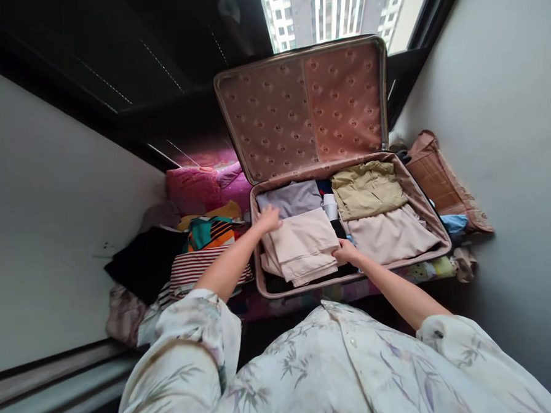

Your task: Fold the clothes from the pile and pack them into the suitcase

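From where I stand, the person is leaning over an open suitcase (302, 287), both arms reaching down into its left half. There, near the front, lies a pale pink folded cloth (305, 236), stacked in several layers with its lower edges a little uneven. The right hand (347, 252) is at its right edge, the fingers pinching the layers at that side. The left hand (269, 219) is at the upper left corner of the same cloth; the fingers are bent down over it, but they are small and partly hidden from here, so I can't fairly tell whether they pinch it or only rest there.

Just behind the cloth sits a grey folded garment (298, 196). A white container (330, 207) stands in the middle of the case, between the left and right piles. The right half holds a khaki folded garment (369, 189) at the back and a second pale pink garment (390, 234) in front of it. The lid (302, 112) is raised, its patterned pink lining facing the person.

Outside the case, to the left, are a red-and-white striped cloth (191, 269), a teal and orange patterned cloth (210, 233) and a black cloth (149, 262). Beyond those lies pink bedding (194, 189). A brown mat (444, 179) leans at the right, near the wall, and tall buildings show through the window (339, 9).
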A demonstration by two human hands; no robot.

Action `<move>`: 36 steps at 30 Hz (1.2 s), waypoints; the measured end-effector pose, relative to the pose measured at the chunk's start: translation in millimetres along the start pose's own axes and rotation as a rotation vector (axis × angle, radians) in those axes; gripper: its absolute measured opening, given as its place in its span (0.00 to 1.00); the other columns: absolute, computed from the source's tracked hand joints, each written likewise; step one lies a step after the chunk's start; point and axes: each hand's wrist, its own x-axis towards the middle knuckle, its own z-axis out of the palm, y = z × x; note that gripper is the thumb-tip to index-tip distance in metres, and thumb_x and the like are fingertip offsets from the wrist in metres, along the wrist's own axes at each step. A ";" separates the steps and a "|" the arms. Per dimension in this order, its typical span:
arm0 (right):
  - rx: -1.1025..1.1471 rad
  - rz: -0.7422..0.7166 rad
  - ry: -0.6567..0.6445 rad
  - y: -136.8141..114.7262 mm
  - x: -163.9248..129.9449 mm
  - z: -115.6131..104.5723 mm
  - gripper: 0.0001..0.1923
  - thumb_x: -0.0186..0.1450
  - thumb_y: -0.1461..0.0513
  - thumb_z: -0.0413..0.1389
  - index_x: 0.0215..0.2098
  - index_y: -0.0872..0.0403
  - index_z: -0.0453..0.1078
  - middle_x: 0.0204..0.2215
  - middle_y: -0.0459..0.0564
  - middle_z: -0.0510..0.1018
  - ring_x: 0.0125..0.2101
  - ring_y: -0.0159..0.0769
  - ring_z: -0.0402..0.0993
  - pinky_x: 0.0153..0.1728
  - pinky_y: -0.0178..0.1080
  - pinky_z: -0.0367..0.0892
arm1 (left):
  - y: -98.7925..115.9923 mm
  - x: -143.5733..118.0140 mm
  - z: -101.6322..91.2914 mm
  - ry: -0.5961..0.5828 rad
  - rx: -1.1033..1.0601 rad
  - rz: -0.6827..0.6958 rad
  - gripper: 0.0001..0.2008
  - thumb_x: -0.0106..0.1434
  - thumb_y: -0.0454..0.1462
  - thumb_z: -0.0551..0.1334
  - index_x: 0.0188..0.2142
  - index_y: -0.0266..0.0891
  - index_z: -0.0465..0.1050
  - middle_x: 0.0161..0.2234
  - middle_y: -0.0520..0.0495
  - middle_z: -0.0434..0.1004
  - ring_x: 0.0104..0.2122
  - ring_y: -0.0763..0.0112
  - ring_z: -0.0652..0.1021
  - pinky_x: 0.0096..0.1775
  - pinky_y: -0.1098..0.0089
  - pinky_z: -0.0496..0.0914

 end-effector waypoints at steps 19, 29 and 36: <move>-0.690 -0.029 0.068 -1.9 -18.4 -14.5 0.20 0.58 0.63 0.58 0.49 0.59 0.73 0.44 0.59 0.79 0.44 0.47 0.72 0.44 0.42 0.66 | -100.1 -84.9 113.7 0.125 0.144 0.178 0.15 0.65 0.34 0.65 0.51 0.38 0.75 0.48 0.41 0.71 0.50 0.59 0.74 0.56 0.59 0.69; -1.511 -0.672 -0.182 -33.4 -32.6 2.4 0.12 0.71 0.65 0.48 0.42 0.55 0.75 0.41 0.57 0.76 0.44 0.44 0.65 0.46 0.43 0.55 | -85.5 -106.9 91.7 0.027 0.268 0.243 0.11 0.70 0.31 0.54 0.39 0.38 0.77 0.40 0.41 0.74 0.44 0.61 0.76 0.47 0.64 0.71; -1.428 -0.612 -0.319 -44.5 -46.3 12.0 0.12 0.72 0.59 0.52 0.45 0.54 0.77 0.46 0.57 0.77 0.46 0.43 0.71 0.47 0.41 0.59 | -62.7 -113.8 84.6 -0.162 0.278 0.211 0.11 0.68 0.41 0.63 0.45 0.38 0.80 0.45 0.39 0.78 0.45 0.59 0.78 0.50 0.64 0.72</move>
